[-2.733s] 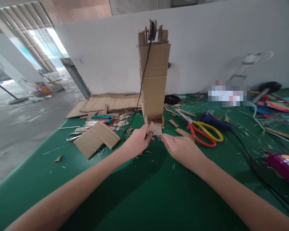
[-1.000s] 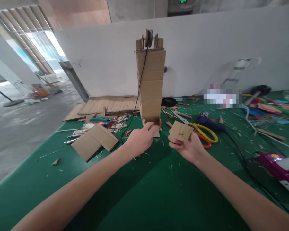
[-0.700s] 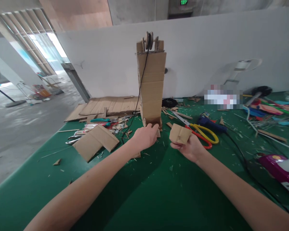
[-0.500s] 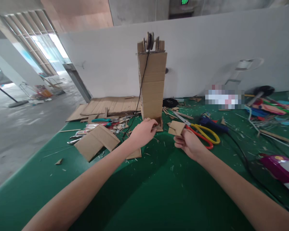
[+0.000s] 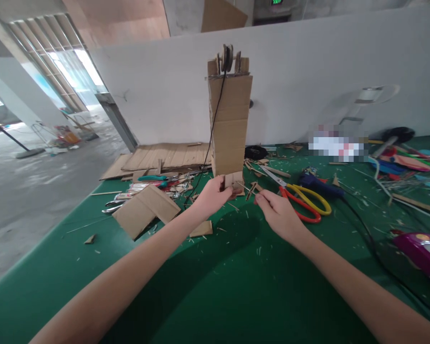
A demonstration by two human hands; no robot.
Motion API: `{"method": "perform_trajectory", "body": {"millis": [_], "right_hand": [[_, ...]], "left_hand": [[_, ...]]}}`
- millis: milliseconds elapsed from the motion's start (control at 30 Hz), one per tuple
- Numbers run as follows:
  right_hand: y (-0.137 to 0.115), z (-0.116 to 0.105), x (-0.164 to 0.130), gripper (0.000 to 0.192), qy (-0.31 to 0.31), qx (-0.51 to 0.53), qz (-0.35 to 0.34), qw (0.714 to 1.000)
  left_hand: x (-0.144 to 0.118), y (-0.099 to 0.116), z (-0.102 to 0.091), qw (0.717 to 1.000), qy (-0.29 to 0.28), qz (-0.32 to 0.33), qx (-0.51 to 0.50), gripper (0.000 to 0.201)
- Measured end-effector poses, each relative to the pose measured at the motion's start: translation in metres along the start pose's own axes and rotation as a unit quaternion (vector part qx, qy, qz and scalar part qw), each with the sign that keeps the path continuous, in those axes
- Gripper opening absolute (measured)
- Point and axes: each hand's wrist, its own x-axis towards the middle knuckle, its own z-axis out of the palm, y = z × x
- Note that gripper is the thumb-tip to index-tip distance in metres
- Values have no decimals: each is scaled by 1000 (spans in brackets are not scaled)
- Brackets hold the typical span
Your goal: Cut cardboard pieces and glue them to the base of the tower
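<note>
My left hand [image 5: 212,195] pinches a small cardboard square [image 5: 233,180] in front of the base of a tall cardboard tower [image 5: 231,129]. Close to its right, my right hand [image 5: 281,210] grips a second cardboard piece [image 5: 251,191], turned nearly edge-on. A thin stick [image 5: 242,185] spans the gap between the two pieces; whether it enters the left one I cannot tell. On top of the tower sits a pulley wheel [image 5: 228,58], and a black cord [image 5: 216,109] hangs from it down the front.
Scissors [image 5: 294,191] with red and yellow handles lie beside my right hand, near a blue glue gun [image 5: 317,184]. Cardboard offcuts [image 5: 145,210] and hand tools [image 5: 152,184] lie at left. A purple device [image 5: 421,253] is at right. Behind the table stands a white partition [image 5: 157,91].
The right hand has turned its cardboard piece edge-on and brought it left. A cardboard square now shows in the left hand. Brown cardboard has appeared above the partition. The view has shifted slightly.
</note>
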Motion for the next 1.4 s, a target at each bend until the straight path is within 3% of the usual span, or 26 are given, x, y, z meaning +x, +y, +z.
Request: {"method": "perform_trajectory", "body": {"millis": [133,300,400,467,567,667,867,1000,1167,1400], "right_hand": [[-4,-2,-4,28,10,-75,-44,996],[-3,0,-5,27,14,-85,-52,995],[-3,2,-3,28,21,-28,-28,999],[-4,4,-2,27,5,72,27,997],[-5,6,0,28,-35,275,120,953],[-6,7,0,29,-66,407,157,897],[-8,6,-5,30,-100,525,166,829],[-11,7,-6,33,-97,551,171,811],[-13,12,-5,31,-79,538,170,822],[-18,18,-9,27,-3,403,152,902]], "left_hand": [[1,-7,0,999,-15,19,38,27],[4,-14,-3,990,-1,70,119,25],[2,-15,-3,982,14,101,156,26],[-2,-15,-1,976,40,119,177,27],[-10,-13,4,970,63,143,187,33],[-18,-10,8,965,62,179,181,40],[-26,-8,11,927,69,282,237,43],[-29,-7,12,921,80,296,238,44],[-28,-7,15,962,99,199,159,40],[-18,-19,16,976,119,162,80,26]]}}
